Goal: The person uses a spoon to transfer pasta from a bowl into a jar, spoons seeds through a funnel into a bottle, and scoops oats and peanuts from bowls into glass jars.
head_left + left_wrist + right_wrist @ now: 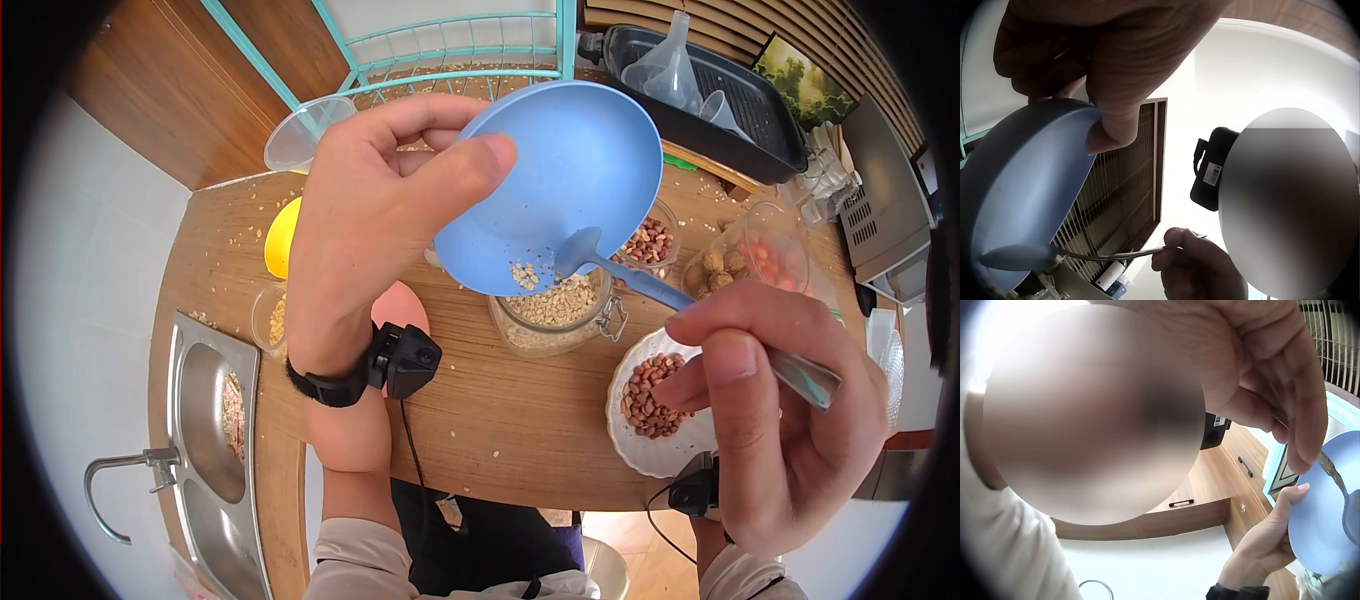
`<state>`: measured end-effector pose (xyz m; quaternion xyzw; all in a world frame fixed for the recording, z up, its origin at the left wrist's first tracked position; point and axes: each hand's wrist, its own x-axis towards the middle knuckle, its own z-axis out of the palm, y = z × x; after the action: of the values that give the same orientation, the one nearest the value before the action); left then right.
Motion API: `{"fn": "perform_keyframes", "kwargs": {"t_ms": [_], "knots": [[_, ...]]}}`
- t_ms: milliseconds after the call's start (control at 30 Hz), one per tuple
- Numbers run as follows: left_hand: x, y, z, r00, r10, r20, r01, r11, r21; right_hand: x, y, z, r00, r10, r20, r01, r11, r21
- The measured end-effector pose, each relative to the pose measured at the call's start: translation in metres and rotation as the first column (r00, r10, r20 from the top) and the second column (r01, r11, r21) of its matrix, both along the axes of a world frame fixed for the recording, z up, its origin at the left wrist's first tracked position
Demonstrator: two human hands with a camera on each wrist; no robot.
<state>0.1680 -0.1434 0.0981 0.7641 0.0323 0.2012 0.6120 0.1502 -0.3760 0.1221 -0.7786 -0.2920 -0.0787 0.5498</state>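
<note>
Wooden desk beside a steel sink, strewn with stray flakes; over it the left hand holds a blue bowl tilted, thumb pressed inside the rim, fingers curled behind; the right hand is closed round the handle of a spoon, its head low inside the bowl beside a few oat flakes. Below sits a glass jar of oats; a white dish of peanuts stands near.

The step seems to be gathering the last flakes with the spoon; whether they are bound for the jar is hard to tell, its mouth being partly hidden. The next move calls for a steady bowl, its low edge above the jar, and a light sweep of the spoon.
</note>
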Motion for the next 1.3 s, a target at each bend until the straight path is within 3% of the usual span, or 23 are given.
{"fn": "perform_keyframes", "kwargs": {"t_ms": [133, 200, 400, 600, 700, 900, 1033, 1133, 1200, 1300], "knots": [[-0.001, 0.0, 0.001, 1.0, -0.006, 0.0, 0.006, 1.0, 0.012, -0.004, 0.0, -0.002, 1.0, -0.015, 0.005, 0.014, 0.999, 0.028], [-0.001, 0.0, 0.002, 1.0, -0.001, -0.002, 0.001, 1.0, 0.005, -0.007, 0.0, -0.001, 0.995, -0.093, -0.039, 0.094, 0.996, 0.004], [-0.001, 0.001, 0.002, 1.0, -0.014, -0.009, 0.014, 1.0, 0.008, -0.002, -0.002, -0.001, 0.995, -0.093, -0.023, 0.095, 0.993, 0.066], [-0.002, 0.0, 0.003, 1.0, -0.015, -0.021, 0.015, 1.0, -0.016, 0.001, 0.003, -0.003, 0.997, -0.012, 0.077, 0.01, 1.0, 0.025], [-0.003, 0.002, 0.003, 0.998, -0.031, -0.054, 0.031, 0.999, 0.014, -0.005, 0.007, 0.002, 1.0, -0.007, 0.019, 0.006, 1.0, 0.028], [0.003, 0.002, -0.005, 1.0, -0.019, 0.0, 0.019, 0.999, 0.036, -0.001, 0.004, 0.002, 0.996, 0.048, 0.069, -0.043, 0.996, -0.073], [0.003, 0.003, -0.005, 1.0, -0.006, 0.002, 0.006, 0.999, 0.052, -0.003, 0.002, 0.002, 1.0, -0.001, 0.019, 0.003, 0.998, -0.063], [0.003, 0.003, -0.004, 1.0, 0.0, 0.008, 0.0, 0.999, 0.047, 0.002, -0.004, -0.003, 0.996, -0.014, 0.083, 0.017, 0.999, -0.033], [0.002, 0.003, -0.003, 1.0, -0.004, 0.014, 0.003, 0.999, 0.036, 0.009, -0.01, -0.003, 0.989, 0.076, 0.124, -0.074, 0.997, -0.017], [0.002, 0.002, -0.003, 1.0, -0.011, 0.008, 0.011, 0.999, 0.035, 0.006, -0.007, 0.0, 0.997, 0.06, 0.055, -0.063, 0.997, 0.05]]}}
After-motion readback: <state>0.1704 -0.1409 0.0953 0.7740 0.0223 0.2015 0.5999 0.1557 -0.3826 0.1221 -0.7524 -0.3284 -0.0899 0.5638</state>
